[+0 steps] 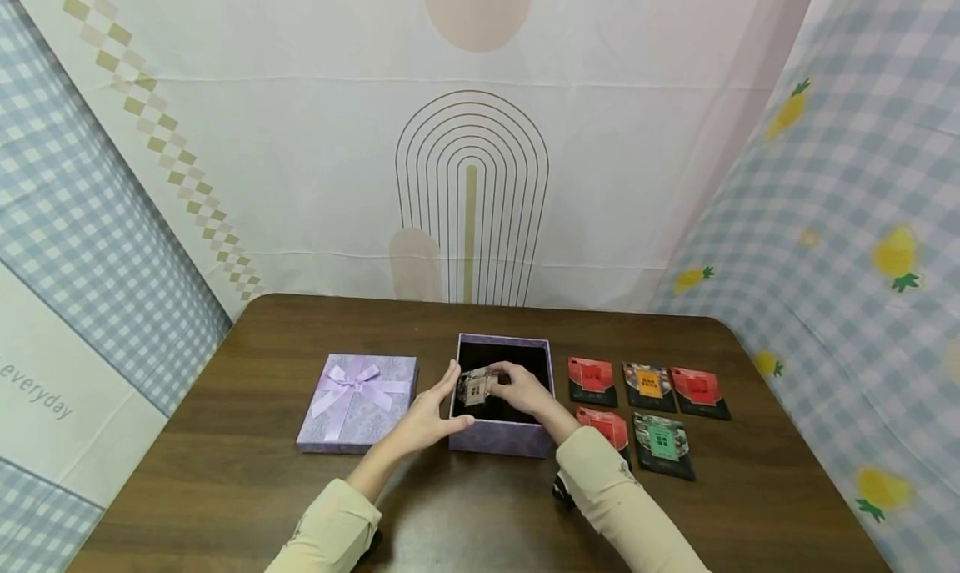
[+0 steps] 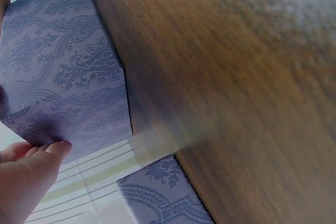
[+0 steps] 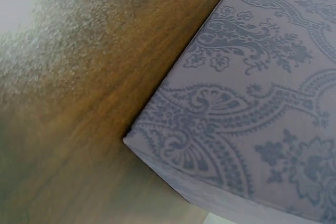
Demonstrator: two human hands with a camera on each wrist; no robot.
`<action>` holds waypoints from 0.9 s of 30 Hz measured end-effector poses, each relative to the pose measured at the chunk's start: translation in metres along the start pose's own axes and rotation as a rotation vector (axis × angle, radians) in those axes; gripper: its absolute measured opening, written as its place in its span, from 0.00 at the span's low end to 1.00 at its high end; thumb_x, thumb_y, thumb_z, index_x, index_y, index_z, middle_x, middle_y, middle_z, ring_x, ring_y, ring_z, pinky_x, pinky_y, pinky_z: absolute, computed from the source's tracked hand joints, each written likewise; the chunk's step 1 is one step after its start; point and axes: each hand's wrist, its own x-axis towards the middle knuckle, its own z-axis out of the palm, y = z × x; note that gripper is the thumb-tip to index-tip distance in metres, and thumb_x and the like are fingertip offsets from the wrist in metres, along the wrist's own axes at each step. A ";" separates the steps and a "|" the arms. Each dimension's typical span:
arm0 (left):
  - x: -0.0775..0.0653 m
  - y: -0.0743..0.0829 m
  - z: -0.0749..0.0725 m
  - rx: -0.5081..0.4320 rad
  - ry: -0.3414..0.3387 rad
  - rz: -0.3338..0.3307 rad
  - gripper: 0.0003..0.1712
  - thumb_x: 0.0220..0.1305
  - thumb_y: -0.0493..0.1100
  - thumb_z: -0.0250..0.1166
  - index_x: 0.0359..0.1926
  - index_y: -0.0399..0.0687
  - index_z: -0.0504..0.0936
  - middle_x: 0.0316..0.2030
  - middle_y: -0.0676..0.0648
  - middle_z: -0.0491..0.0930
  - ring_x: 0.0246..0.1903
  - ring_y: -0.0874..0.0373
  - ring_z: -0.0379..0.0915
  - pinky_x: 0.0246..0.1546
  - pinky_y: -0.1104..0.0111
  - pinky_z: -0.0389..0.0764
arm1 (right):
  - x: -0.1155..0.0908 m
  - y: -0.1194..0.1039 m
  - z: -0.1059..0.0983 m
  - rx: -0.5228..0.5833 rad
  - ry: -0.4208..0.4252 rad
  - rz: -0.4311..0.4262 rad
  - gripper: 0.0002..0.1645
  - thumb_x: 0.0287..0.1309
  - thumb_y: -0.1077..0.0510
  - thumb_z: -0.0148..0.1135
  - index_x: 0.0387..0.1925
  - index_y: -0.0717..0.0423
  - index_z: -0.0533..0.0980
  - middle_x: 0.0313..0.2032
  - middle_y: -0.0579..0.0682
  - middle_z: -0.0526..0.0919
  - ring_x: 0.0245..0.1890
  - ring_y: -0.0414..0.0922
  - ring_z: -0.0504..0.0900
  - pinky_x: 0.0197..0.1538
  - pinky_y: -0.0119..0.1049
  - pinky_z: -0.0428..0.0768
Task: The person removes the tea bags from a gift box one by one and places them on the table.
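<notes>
My right hand [image 1: 521, 387] reaches into the lidless purple gift box [image 1: 498, 439] and pinches a dark packet with a beige label [image 1: 476, 388] over its black inside. Part of the packet hides behind the fingers. At the box's left wall is my left hand [image 1: 427, 419], fingers fairly straight and thumb extended by the near left corner. In the left wrist view the fingers [image 2: 58, 148] touch the patterned purple wall. The right wrist view shows the box's outer side [image 3: 252, 93], but not the held packet.
Left of the box lies its purple lid [image 1: 352, 427] with a ribbon bow. To the right lie several flat packets: red ones [image 1: 592, 377] [image 1: 699, 387] [image 1: 603, 427], an orange-labelled one [image 1: 648, 383] and a green-labelled one [image 1: 663, 441]. All are on a brown wooden table [image 1: 225, 473].
</notes>
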 end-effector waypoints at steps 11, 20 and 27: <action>0.000 -0.001 0.000 0.012 0.001 0.016 0.46 0.54 0.44 0.65 0.67 0.32 0.51 0.68 0.39 0.44 0.65 0.41 0.48 0.63 0.51 0.53 | 0.000 -0.001 -0.001 -0.030 -0.268 -0.116 0.25 0.63 0.59 0.48 0.59 0.70 0.65 0.57 0.66 0.69 0.53 0.58 0.72 0.54 0.52 0.70; 0.000 0.000 0.000 0.004 0.004 0.021 0.47 0.54 0.44 0.65 0.67 0.32 0.50 0.68 0.37 0.44 0.65 0.41 0.48 0.63 0.51 0.54 | 0.001 0.000 -0.002 -0.014 -0.195 -0.131 0.23 0.63 0.60 0.48 0.58 0.68 0.67 0.55 0.66 0.72 0.35 0.50 0.82 0.43 0.42 0.79; 0.000 -0.001 0.001 0.003 0.001 0.013 0.47 0.53 0.45 0.65 0.67 0.33 0.50 0.68 0.38 0.44 0.65 0.41 0.48 0.63 0.51 0.54 | 0.000 0.000 -0.002 0.043 -0.058 -0.128 0.20 0.58 0.63 0.54 0.51 0.66 0.74 0.50 0.65 0.76 0.22 0.43 0.81 0.31 0.32 0.80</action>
